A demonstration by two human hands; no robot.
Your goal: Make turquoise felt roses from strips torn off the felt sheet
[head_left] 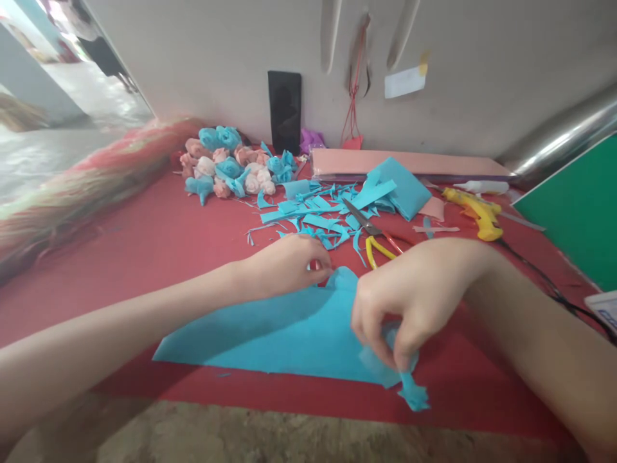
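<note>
A blue crepe paper sheet (270,334) lies flat on the red table cover in front of me. At its far edge my left hand (296,263) is closed in a pinch, thumb and finger on the paper beside a raised, rounded bit. My right hand (409,308) hangs over the sheet's right end, fingers closed round a blue crepe paper flower (413,393). The flower's twisted end sticks out below the fingers; its petals are partly hidden behind them. Just beyond my right hand are scissors (371,228) with yellow and red handles, blades resting on blue scraps.
Blue paper scraps (322,222) litter the middle. Finished paper roses (231,164) are piled at the back left. A dark phone (284,112) leans on the wall. A yellow glue gun (477,212) with its cord and a green board (578,212) stand right.
</note>
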